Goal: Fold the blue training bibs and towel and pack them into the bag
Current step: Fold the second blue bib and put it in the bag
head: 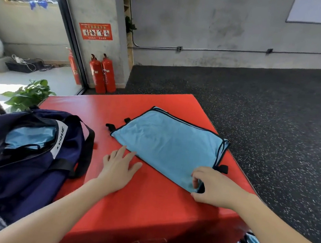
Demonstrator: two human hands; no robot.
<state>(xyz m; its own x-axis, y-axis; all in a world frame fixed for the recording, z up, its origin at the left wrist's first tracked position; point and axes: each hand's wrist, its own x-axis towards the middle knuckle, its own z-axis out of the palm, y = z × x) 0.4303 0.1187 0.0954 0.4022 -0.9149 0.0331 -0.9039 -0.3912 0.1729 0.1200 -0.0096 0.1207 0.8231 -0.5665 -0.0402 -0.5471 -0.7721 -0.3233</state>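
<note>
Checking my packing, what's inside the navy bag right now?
Through the open top of the navy bag, light blue fabric shows, likely a folded bib. Anything beneath it is covered.

**Bib corner pinched on the red mat**

The right hand pinches the near corner of a folded blue bib between curled fingers. The left hand lies flat on the red mat, fingertips touching the bib's near edge. Left of those fingers sits an open navy bag with blue fabric inside.
</note>
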